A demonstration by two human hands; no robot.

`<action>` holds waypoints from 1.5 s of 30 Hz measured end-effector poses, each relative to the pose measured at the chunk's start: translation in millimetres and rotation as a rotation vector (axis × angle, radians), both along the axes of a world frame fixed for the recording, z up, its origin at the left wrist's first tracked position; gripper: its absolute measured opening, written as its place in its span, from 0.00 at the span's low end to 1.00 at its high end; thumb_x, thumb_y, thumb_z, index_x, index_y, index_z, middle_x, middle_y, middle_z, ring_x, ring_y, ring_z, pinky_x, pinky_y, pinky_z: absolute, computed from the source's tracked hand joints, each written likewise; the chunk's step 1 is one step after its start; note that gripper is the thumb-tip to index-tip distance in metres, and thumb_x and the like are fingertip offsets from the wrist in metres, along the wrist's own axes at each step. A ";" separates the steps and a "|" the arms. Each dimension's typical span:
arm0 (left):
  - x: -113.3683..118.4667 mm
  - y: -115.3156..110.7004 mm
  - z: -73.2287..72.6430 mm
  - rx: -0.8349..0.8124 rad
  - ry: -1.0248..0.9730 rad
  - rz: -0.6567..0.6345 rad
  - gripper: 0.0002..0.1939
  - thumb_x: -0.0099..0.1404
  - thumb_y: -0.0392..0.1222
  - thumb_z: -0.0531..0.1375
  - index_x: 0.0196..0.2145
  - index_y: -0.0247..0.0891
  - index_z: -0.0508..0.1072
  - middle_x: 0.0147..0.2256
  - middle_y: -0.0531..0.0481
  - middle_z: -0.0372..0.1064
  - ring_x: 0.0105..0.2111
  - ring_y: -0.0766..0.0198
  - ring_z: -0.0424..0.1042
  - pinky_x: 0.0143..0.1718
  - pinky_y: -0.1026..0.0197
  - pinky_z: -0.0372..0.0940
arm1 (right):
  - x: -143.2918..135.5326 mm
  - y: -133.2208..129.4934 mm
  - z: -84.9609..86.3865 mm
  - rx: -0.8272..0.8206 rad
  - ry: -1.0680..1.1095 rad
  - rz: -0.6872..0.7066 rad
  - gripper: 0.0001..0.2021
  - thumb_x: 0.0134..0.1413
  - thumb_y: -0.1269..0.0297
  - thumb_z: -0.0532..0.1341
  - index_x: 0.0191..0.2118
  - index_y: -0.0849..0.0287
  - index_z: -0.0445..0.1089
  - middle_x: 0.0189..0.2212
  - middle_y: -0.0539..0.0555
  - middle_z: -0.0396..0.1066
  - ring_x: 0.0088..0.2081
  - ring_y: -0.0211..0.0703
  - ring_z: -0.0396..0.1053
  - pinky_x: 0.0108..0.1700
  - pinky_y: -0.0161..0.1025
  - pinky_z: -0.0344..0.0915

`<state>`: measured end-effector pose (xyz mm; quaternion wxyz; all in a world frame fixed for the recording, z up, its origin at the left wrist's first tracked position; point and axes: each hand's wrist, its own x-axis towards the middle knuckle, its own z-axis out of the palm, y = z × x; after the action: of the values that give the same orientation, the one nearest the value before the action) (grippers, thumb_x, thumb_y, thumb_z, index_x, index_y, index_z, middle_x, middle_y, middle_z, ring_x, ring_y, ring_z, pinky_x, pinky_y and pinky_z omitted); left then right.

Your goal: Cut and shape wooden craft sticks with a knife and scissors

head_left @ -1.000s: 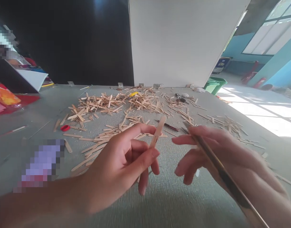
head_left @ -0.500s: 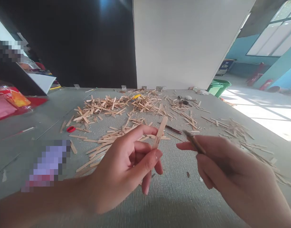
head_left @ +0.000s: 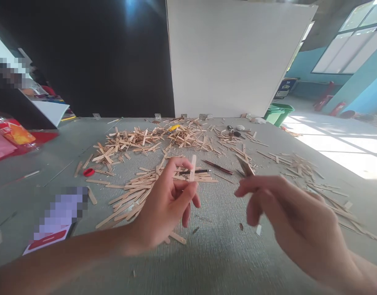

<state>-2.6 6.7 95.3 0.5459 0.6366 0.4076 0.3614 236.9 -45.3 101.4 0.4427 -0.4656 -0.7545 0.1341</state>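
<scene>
Head view: the left hand [head_left: 165, 203] pinched a flat, pale wooden stick [head_left: 193, 167] between thumb and fingers, its long axis nearly upright, rounded tip pointing up and away above the grey textured table [head_left: 213, 254]. The right hand [head_left: 286, 221] gripped a thin blade-like tool [head_left: 245, 166], fingers closed round it, tip pointing up. Loose sticks [head_left: 139, 139] lay heaped beyond.

the stick [head_left: 193, 167] in the left hand [head_left: 166, 205] is pale, matt bare wood, like the scattered sticks [head_left: 139, 139] across the middle of the frame. the table [head_left: 219, 254] looks like grey, matt, finely ribbed cloth. at upper centre a smooth, matt white board [head_left: 231, 57] stands.
</scene>
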 end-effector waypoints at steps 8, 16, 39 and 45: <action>7.6 13.0 -50.5 -0.253 0.435 -0.321 0.29 0.75 0.67 0.46 0.55 0.39 0.62 0.38 0.47 0.72 0.23 0.66 0.66 0.20 0.66 0.60 | 14.7 39.8 -8.9 -0.279 0.308 0.025 0.10 0.63 0.66 0.62 0.49 0.53 0.69 0.42 0.55 0.78 0.27 0.36 0.70 0.24 0.33 0.69; -14.3 26.6 -30.7 -0.048 0.664 -0.428 0.22 0.75 0.52 0.53 0.63 0.44 0.65 0.42 0.48 0.74 0.34 0.60 0.74 0.36 0.60 0.66 | 11.6 35.7 -10.5 -0.317 0.211 -0.020 0.09 0.65 0.56 0.64 0.38 0.55 0.68 0.22 0.45 0.65 0.20 0.33 0.59 0.21 0.31 0.58; -28.4 63.0 -56.7 0.423 0.831 -0.290 0.12 0.70 0.39 0.57 0.49 0.40 0.76 0.38 0.46 0.75 0.42 0.53 0.74 0.42 0.56 0.64 | -0.8 54.8 -86.3 -0.431 0.003 0.164 0.11 0.69 0.58 0.57 0.45 0.58 0.73 0.24 0.47 0.68 0.24 0.36 0.59 0.26 0.36 0.53; -33.7 72.6 -40.8 0.510 0.840 -0.396 0.06 0.66 0.32 0.61 0.32 0.40 0.76 0.39 0.46 0.73 0.44 0.51 0.73 0.46 0.55 0.63 | -0.5 58.7 -102.2 -0.409 0.040 0.139 0.11 0.69 0.57 0.57 0.43 0.58 0.72 0.25 0.48 0.68 0.25 0.37 0.58 0.28 0.36 0.54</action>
<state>-36.3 79.3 54.6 0.2211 0.9040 0.3621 0.0527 236.4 13.4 -0.8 0.3438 -0.4898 -0.7328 0.3238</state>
